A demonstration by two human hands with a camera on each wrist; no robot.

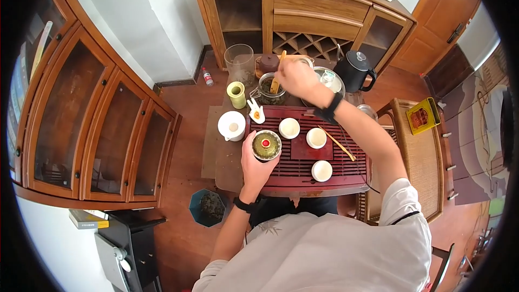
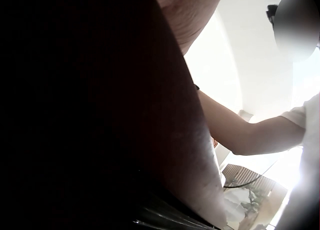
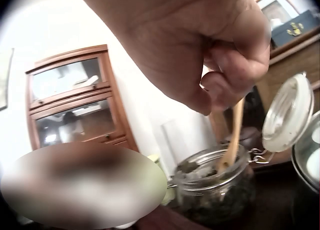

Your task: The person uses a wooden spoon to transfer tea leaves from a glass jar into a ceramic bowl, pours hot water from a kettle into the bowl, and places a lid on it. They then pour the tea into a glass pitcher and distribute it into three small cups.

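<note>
My right hand (image 1: pixel 299 79) grips a wooden tea scoop (image 3: pixel 234 142) by its handle, fingers curled round it. The scoop's lower end dips into a glass clip-top jar (image 3: pixel 210 182) with dark dried leaves inside; the jar's lid (image 3: pixel 290 112) is flipped back on its wire hinge. My left hand (image 1: pixel 255 166) holds a round cup-like vessel (image 1: pixel 267 145) above the tea tray's near left part. From above it shows an olive-green inside with a red centre and a pale rim. In the left wrist view, the vessel's lower side is mostly dark.
The slatted red tea tray (image 1: pixel 346 168) bears several white cups (image 1: pixel 321 171) and a thin wooden stick (image 1: pixel 340 145). Left of it stand a white pitcher (image 1: pixel 231 126), a hand-shaped ornament (image 1: pixel 255 111) and a green vase (image 1: pixel 236 94). A black kettle (image 1: pixel 354 70) stands at the back right.
</note>
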